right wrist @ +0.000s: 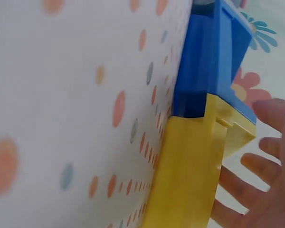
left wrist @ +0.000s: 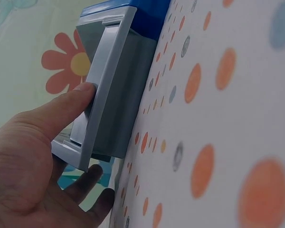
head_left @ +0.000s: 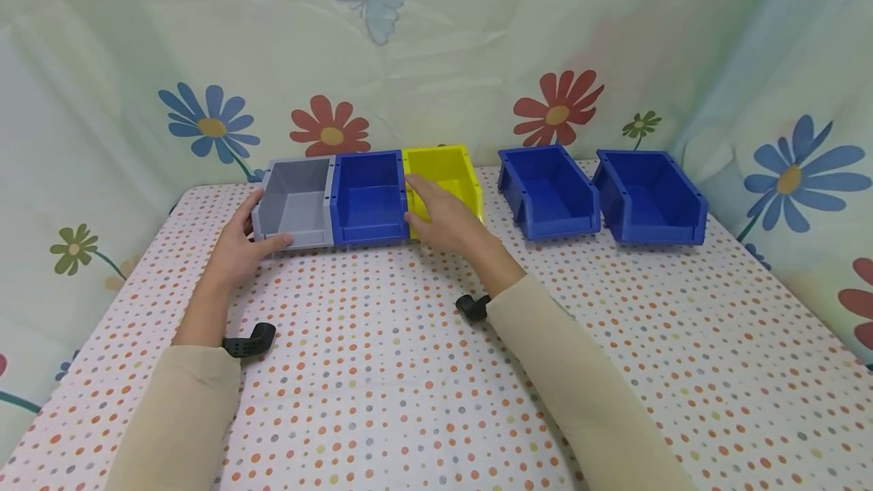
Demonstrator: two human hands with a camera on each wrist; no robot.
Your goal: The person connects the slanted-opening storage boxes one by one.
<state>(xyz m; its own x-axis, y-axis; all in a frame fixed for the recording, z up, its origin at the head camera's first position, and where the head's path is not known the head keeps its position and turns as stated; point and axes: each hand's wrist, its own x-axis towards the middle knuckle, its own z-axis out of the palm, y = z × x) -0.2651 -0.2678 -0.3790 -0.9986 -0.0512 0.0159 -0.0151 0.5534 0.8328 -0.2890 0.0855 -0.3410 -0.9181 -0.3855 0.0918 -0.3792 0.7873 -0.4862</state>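
A grey storage bin (head_left: 297, 203), a blue storage bin (head_left: 369, 199) and a yellow storage bin (head_left: 443, 165) stand side by side in a row. My left hand (head_left: 235, 250) holds the grey bin at its front left corner, thumb on the front lip and fingers along the left side. In the left wrist view the lower fingers (left wrist: 91, 183) hang apart beneath the bin's corner; the index finger is largely hidden. My right hand (head_left: 446, 218) reaches over the yellow bin, fingertips at the edge where it meets the blue bin. Its fingers are spread in the right wrist view.
Two more blue bins, a nearer one (head_left: 551, 195) and a far right one (head_left: 649, 199), stand to the right, apart from the row. A dotted cloth (head_left: 382, 370) covers the table. A flowered curtain (head_left: 436, 44) hangs directly behind the bins.
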